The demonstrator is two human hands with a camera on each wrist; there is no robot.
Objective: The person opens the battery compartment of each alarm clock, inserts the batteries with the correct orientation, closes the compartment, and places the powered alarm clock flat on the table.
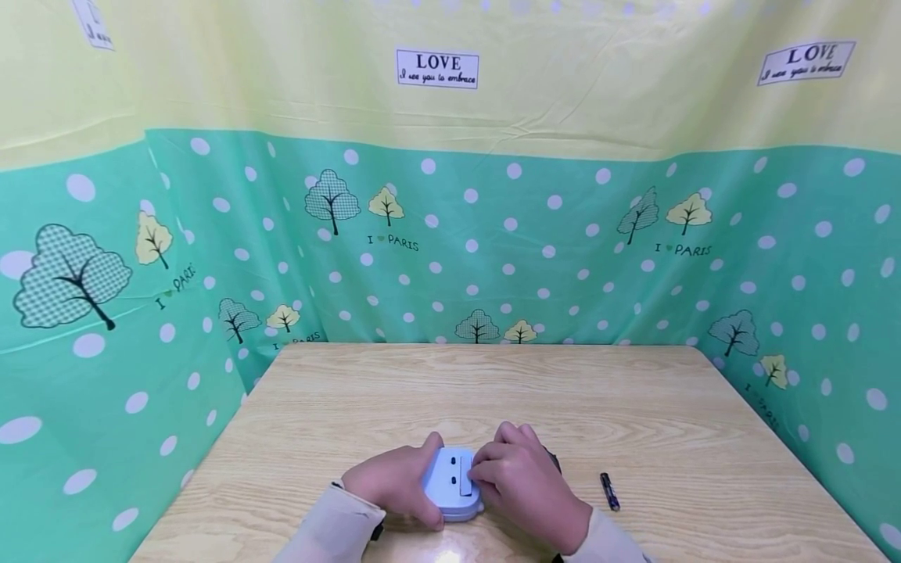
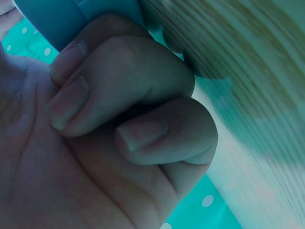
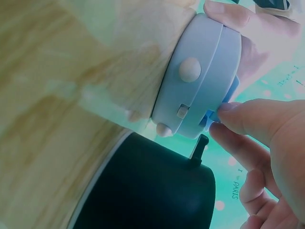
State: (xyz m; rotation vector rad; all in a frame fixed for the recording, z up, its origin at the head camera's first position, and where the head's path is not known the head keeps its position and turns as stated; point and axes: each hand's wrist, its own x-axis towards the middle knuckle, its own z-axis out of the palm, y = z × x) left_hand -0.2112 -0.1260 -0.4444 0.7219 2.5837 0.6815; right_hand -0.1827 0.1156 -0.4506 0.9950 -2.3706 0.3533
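A light blue rounded device (image 1: 443,498) with two small dark marks on its upper face sits on the table in front of me. My left hand (image 1: 397,478) grips its left side, thumb and fingers at opposite edges. Curled left fingers (image 2: 124,76) show below the device (image 2: 112,5) in the left wrist view. On the device's right part, my right hand (image 1: 524,485) pinches a narrow rectangular cover (image 1: 465,478) at its edge. In the right wrist view, thumb and index finger meet at a blue piece of this cover (image 3: 232,89); round knobs and a small switch show on the device's side.
A dark battery (image 1: 609,492) lies on the wooden table (image 1: 394,391) to the right of my right hand. A black rounded object (image 3: 152,186) with a short peg stands close to the device, mostly hidden by the right hand in the head view. Patterned curtains (image 1: 493,234) surround the table.
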